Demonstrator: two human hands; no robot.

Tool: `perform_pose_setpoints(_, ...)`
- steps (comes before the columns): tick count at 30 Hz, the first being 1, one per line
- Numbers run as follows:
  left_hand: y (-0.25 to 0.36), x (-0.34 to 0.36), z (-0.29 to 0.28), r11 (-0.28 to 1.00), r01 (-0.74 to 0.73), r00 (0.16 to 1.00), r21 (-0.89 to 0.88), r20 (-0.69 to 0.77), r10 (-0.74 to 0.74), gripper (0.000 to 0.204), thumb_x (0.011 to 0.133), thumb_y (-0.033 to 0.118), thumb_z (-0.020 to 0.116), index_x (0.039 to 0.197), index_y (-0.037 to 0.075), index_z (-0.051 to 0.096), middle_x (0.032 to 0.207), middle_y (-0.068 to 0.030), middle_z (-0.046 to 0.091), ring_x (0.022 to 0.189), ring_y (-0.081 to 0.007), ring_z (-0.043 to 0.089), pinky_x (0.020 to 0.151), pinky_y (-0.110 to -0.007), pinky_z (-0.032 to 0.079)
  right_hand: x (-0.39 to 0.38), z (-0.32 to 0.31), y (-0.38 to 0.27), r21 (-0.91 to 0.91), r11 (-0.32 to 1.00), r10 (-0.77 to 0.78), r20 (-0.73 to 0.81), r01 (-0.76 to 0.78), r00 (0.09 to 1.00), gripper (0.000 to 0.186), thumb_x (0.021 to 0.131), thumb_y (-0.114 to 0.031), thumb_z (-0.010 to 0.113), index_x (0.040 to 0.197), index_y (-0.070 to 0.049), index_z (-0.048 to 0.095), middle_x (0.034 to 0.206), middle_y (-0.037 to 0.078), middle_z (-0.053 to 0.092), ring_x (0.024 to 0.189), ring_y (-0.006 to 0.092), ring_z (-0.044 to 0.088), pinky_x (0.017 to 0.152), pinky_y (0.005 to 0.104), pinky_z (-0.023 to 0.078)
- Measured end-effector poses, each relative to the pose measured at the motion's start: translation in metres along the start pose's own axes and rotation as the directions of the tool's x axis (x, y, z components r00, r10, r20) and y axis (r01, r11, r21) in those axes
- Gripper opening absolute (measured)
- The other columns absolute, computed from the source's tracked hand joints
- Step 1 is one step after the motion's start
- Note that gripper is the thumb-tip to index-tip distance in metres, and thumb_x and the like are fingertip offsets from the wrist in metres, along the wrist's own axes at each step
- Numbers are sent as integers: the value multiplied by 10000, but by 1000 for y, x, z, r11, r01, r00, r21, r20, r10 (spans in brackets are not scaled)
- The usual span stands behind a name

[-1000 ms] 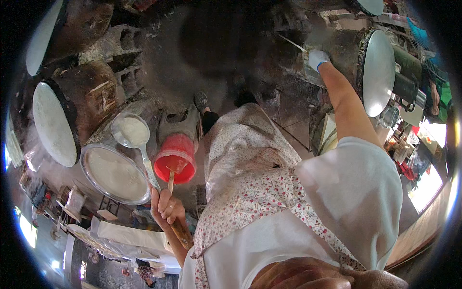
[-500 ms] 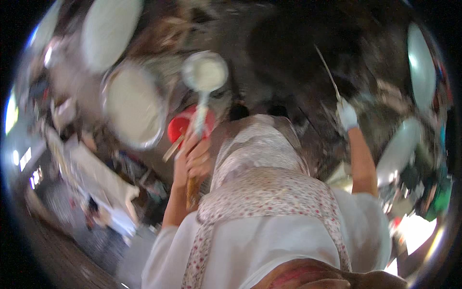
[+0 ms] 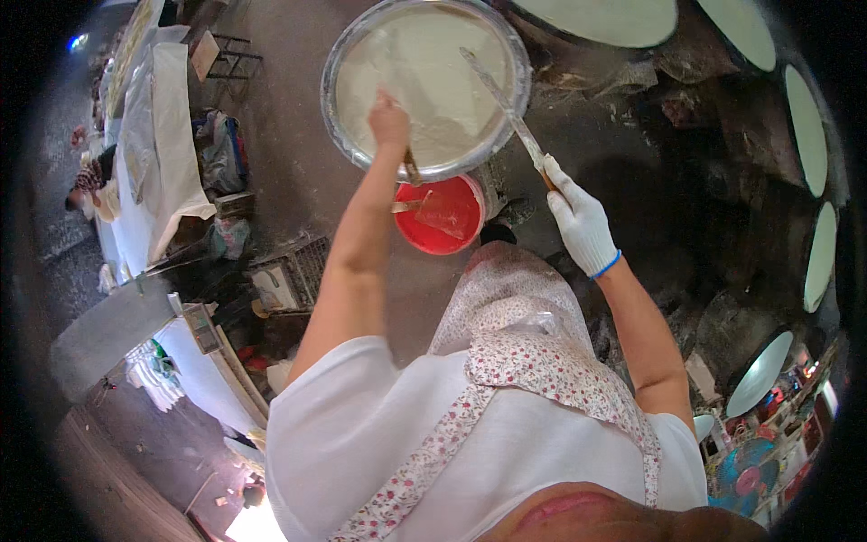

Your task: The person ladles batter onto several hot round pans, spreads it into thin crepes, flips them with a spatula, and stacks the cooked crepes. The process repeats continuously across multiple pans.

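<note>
A wide metal basin (image 3: 521,99) of creamy white liquid (image 3: 452,81) stands before me. My bare left hand (image 3: 390,122) reaches over it, fingers closed round a ladle whose brown handle end (image 3: 412,167) shows below the hand. Its bowl is blurred or hidden in the liquid. In a white knit glove with blue cuff, my right hand (image 3: 578,219) grips a long flat spatula (image 3: 511,114) by its wooden handle. The spatula's blade slants across the basin's right rim, its tip above the liquid. Close below the basin is a red bucket (image 3: 459,237) with a wooden-handled scraper (image 3: 411,206) in it.
Large pale round discs (image 3: 806,131) curve round the far and right side on dark bases. A sheet-covered table (image 3: 176,135) and a low dark rack (image 3: 312,266) are at left. A fan (image 3: 748,479) shows at lower right.
My view has swung left, bringing the basin to the front. The ladle, raised and full before, is now down at the liquid. The spatula has come over the basin's rim.
</note>
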State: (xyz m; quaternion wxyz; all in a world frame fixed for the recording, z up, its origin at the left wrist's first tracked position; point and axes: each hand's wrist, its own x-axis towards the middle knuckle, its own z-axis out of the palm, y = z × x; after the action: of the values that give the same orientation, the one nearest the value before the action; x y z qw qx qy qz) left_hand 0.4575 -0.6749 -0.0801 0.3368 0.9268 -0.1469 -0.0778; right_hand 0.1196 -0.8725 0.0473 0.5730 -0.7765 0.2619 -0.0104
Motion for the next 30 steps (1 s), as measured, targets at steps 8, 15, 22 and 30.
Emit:
perform_pose_setpoints(8,-8,-65,-20,834,239,965,-498,216,-147,413,1087,121,484,1488,134,582,883,-167,700,751,-267,691,672,-384,561,91,55,-36,-262,965,-14,60,29,998,432,1033,-166,578,1464,-141,599,1256,237,703,1129,379,703,944,426,562)
perform_pose_setpoints(15,30,-63,3,-872,488,520,-25,811,268,294,1082,131,516,793,92,474,700,20,454,534,-64,447,497,-228,427,55,93,-42,-505,831,333,114,-234,936,461,1037,-197,567,1497,-165,580,1299,217,691,1154,375,688,942,437,558)
perform_pose_setpoints(22,169,-85,-118,-817,572,671,-77,616,413,398,1159,325,428,842,86,459,727,28,431,538,-57,444,491,-235,409,11,64,-129,-197,978,-89,-94,69,992,488,1026,-226,561,1513,-201,548,1266,222,697,1096,420,694,906,467,573)
perform_pose_setpoints(30,299,-103,-268,-705,645,763,-295,299,573,370,1166,264,366,848,89,439,745,-2,446,543,-91,470,499,-259,429,-6,32,-230,-484,775,-578,-284,406,765,482,1000,-203,624,1478,-247,589,855,188,686,728,406,697,637,501,567)
